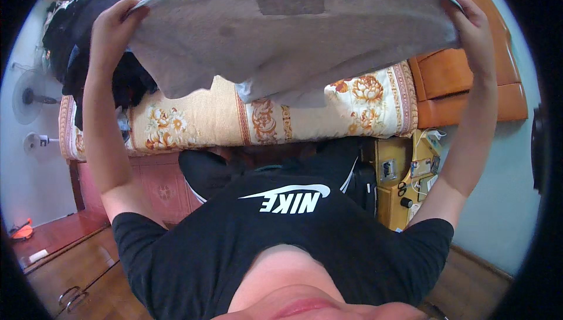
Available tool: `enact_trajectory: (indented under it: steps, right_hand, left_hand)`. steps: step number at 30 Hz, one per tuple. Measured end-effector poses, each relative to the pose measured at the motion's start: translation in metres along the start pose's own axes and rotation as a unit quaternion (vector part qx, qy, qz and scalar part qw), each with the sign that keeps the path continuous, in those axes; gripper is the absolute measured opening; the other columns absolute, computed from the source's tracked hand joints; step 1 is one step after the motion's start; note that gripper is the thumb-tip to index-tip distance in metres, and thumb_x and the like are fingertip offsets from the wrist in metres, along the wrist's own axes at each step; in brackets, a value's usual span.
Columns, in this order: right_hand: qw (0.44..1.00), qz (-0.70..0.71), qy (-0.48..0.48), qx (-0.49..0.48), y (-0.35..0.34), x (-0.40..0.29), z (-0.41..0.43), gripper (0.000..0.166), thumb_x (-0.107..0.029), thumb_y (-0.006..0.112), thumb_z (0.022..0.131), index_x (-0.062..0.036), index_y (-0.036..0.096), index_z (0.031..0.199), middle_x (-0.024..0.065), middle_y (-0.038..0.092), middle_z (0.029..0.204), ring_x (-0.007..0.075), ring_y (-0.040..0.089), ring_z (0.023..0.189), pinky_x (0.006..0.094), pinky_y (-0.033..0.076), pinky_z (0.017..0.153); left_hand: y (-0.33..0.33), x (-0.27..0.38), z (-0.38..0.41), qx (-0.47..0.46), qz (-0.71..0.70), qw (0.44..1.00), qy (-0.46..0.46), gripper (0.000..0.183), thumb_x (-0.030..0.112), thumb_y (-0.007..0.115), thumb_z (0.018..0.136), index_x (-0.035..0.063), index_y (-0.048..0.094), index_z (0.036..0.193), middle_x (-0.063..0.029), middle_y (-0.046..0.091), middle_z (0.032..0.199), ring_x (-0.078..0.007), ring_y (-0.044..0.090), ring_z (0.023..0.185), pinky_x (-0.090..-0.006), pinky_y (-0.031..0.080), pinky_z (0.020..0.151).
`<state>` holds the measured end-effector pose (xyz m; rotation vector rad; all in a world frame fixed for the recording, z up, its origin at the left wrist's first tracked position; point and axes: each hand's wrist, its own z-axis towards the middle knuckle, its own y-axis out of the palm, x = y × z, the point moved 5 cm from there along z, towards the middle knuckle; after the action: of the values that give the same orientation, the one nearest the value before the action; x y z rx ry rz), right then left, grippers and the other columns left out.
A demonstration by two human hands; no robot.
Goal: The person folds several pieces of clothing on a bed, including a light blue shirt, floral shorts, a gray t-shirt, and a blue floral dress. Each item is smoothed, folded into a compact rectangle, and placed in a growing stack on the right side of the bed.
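A light grey cloth garment with a darker square patch hangs stretched between my two hands above the bed. My left hand grips its left edge, thumb and fingers pinched on the fabric. At the opposite edge, my right hand holds the cloth the same way. The garment's lower hem droops unevenly, and its top runs out of the picture. Beneath it lies a floral bedspread in cream and orange, partly hidden by the cloth.
Dark clothes are heaped on the bed at the left. An orange-brown padded headboard stands at the right, near a wooden nightstand holding scissors and small items. Fans stand far left; a red cabinet is below them.
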<state>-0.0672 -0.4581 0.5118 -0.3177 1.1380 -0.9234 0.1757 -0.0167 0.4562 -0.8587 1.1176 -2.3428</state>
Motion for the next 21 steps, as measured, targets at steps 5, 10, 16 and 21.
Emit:
enact_trajectory:
  steps: [5, 10, 16, 21]
  right_hand:
    - [0.994, 0.087, 0.035, -0.061, -0.011, -0.003, -0.041, 0.016, -0.01, 0.054, 0.084, -0.0013, 0.06, 0.096, -0.0016, 0.059, 0.086, 0.0068, 0.053, 0.083, 0.0217, 0.042, 0.075]
    - [0.941, -0.021, 0.208, -0.266, 0.104, 0.143, -0.064, 0.018, -0.019, 0.061, 0.077, -0.0015, 0.064, 0.083, -0.0003, 0.058, 0.068, 0.0079, 0.05, 0.064, 0.0257, 0.043, 0.059]
    - [0.929, -0.273, 0.203, -0.143, 0.131, 0.283, 0.016, 0.021, -0.02, 0.063, 0.068, -0.0038, 0.065, 0.081, 0.0158, 0.063, 0.076, 0.029, 0.06, 0.069, 0.0397, 0.048, 0.065]
    - [0.965, -0.205, 0.069, 0.148, -0.073, 0.226, 0.133, 0.03, -0.017, 0.047, 0.084, 0.0038, 0.059, 0.102, 0.0091, 0.064, 0.082, 0.0158, 0.062, 0.075, 0.0268, 0.049, 0.063]
  left_hand:
    - [0.0, 0.009, -0.041, -0.056, -0.094, 0.992, -0.064, 0.01, 0.007, 0.058, 0.078, 0.0012, 0.06, 0.086, 0.0006, 0.056, 0.071, -0.0052, 0.049, 0.066, -0.0207, 0.04, 0.059]
    - [0.166, -0.043, -0.064, -0.322, -0.256, 0.889, -0.199, 0.006, 0.007, 0.056, 0.079, 0.0012, 0.057, 0.078, -0.0009, 0.054, 0.065, -0.0081, 0.055, 0.055, -0.0233, 0.04, 0.045]
    - [0.272, -0.108, 0.085, -0.148, 0.131, 0.98, -0.02, 0.027, 0.027, 0.051, 0.081, 0.0033, 0.061, 0.084, -0.0173, 0.063, 0.078, -0.0298, 0.063, 0.071, -0.043, 0.048, 0.063]
    - [0.099, -0.045, 0.243, 0.244, -0.004, 0.969, 0.044, 0.026, 0.025, 0.049, 0.082, 0.0011, 0.056, 0.089, -0.0213, 0.057, 0.074, -0.0325, 0.058, 0.076, -0.0404, 0.043, 0.068]
